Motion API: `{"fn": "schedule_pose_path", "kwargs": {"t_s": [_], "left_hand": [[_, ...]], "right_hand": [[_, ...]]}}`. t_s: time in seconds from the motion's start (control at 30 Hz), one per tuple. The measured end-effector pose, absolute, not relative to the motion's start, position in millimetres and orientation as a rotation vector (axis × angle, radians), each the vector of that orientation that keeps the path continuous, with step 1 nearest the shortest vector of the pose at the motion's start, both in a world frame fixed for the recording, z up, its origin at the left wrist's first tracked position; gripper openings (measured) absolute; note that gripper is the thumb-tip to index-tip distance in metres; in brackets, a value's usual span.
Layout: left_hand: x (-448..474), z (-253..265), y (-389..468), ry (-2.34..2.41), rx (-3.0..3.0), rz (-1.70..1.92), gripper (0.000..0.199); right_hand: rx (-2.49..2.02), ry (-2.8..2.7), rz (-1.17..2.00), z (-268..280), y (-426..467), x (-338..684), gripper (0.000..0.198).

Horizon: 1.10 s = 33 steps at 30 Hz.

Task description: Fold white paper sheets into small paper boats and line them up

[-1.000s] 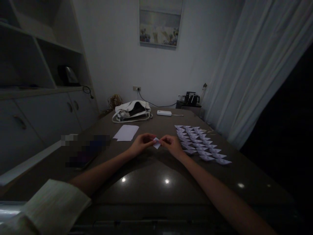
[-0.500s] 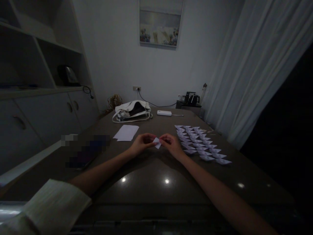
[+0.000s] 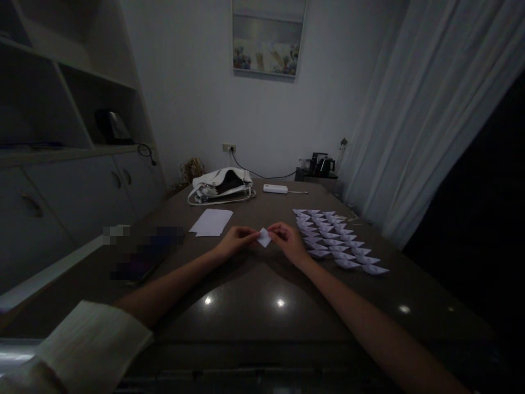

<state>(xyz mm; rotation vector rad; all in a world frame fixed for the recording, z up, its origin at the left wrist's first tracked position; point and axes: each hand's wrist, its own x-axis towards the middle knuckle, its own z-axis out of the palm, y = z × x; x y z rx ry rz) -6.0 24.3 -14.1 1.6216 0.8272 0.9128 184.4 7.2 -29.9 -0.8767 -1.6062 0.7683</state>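
Between my two hands is a small folded white paper (image 3: 264, 237), diamond-shaped and held just above the table. My left hand (image 3: 238, 241) pinches its left corner with thumb and fingertips. On the opposite corner, my right hand (image 3: 286, 239) is closed in a similar pinch. To the right of my right hand stand several rows of folded paper boats (image 3: 331, 242). A stack of white paper sheets (image 3: 212, 222) lies flat beyond my left hand.
A white handbag (image 3: 223, 186) and a white power strip or similar device (image 3: 275, 189) lie at the far end of the dark table (image 3: 246, 312). A blurred-out dark object (image 3: 143, 254) is on the left. A black kettle (image 3: 325, 166) stands behind the table.
My left fingers have straightened and drawn together at the paper's left corner. The folded paper now shows as a fuller diamond, slightly higher. My right hand has barely moved.
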Motion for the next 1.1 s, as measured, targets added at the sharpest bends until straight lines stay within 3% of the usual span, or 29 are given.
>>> {"fn": "schedule_pose_path", "kwargs": {"t_s": [0.4,0.9,1.1], "left_hand": [[-5.7,-14.4,27.4,0.876,1.589,0.925,0.051],[-12.6,-15.0,34.6,0.91,1.883,0.817,0.036],[-10.3,-11.8,28.5,0.886,1.858,0.854,0.043]], "right_hand": [[-0.892,-1.614,0.697,-29.7,7.8,185.4,0.015],[-0.936,-1.753,0.543,-24.7,2.4,184.4,0.012],[-0.921,-1.722,0.548,-26.9,6.2,187.1,0.012]]}}
